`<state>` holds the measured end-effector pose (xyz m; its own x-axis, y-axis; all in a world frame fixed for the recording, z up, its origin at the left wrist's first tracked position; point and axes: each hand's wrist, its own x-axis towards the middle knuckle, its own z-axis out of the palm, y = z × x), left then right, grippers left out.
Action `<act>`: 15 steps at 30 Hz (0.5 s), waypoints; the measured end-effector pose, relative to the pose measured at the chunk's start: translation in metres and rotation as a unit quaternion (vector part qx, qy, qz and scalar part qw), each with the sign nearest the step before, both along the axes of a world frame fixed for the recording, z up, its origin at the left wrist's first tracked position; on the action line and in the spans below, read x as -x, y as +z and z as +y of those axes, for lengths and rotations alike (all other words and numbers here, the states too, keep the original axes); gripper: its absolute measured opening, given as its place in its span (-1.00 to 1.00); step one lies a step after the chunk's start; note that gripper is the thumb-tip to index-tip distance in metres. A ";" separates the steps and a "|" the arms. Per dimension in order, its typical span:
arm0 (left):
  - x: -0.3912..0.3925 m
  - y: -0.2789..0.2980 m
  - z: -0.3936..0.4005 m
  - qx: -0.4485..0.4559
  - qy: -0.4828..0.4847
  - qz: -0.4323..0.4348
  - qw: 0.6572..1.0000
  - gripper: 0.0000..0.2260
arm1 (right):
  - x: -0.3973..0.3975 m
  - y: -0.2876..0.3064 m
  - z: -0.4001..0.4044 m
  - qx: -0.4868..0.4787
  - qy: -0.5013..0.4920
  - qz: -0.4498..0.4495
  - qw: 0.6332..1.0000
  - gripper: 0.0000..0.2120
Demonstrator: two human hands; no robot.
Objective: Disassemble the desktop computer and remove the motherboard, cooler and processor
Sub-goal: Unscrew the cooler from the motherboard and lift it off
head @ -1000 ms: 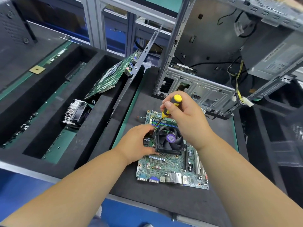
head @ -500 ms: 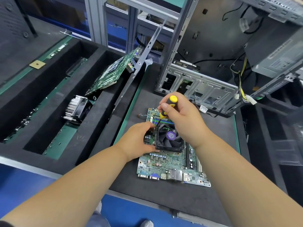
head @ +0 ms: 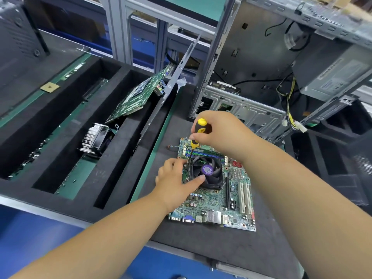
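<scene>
Head view: motherboard point(head: 219, 200) flat on dark mat point(head: 231, 250), under both hands. Cooler point(head: 207, 172) mounted on board, between hands. Right hand point(head: 219, 131) curled round yellow-black screwdriver point(head: 198, 133), shaft angled down to cooler's far-left corner. Left hand point(head: 177, 182) rests against cooler's left side, thumb stretched across fan edge, fingers relaxed, gripping nothing. Case point(head: 261, 81) beyond right hand. Second cooler point(head: 96, 137) and second board point(head: 138, 97) in foam tray point(head: 60, 178), left of left hand.
</scene>
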<state>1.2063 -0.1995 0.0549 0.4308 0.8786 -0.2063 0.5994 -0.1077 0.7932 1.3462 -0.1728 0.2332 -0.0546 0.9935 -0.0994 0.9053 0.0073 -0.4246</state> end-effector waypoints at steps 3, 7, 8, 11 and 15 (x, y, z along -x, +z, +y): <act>-0.003 0.005 0.005 0.017 0.003 0.014 1.000 -0.23 | 0.002 0.003 0.003 -0.001 0.013 -0.044 0.999 -0.84; -0.001 0.010 0.012 0.013 -0.012 0.032 0.999 -0.21 | 0.004 0.007 0.005 0.010 0.022 -0.076 0.997 -0.82; 0.000 0.011 0.013 0.008 -0.014 0.034 0.999 -0.22 | 0.005 0.009 0.006 0.016 0.023 -0.081 0.996 -0.83; 0.003 0.015 0.014 0.018 0.013 -0.018 1.000 -0.24 | 0.008 0.017 0.009 0.044 0.039 -0.109 0.992 -0.84; 0.007 0.016 0.017 0.061 -0.027 -0.073 0.995 -0.17 | 0.022 0.026 0.018 0.087 0.116 -0.253 0.957 -0.88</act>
<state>1.1997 -0.1822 0.0708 0.5102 0.8255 -0.2413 0.4734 -0.0353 0.8802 1.3241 -0.1547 0.2591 -0.1720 0.9266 -0.3345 0.9781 0.2011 0.0540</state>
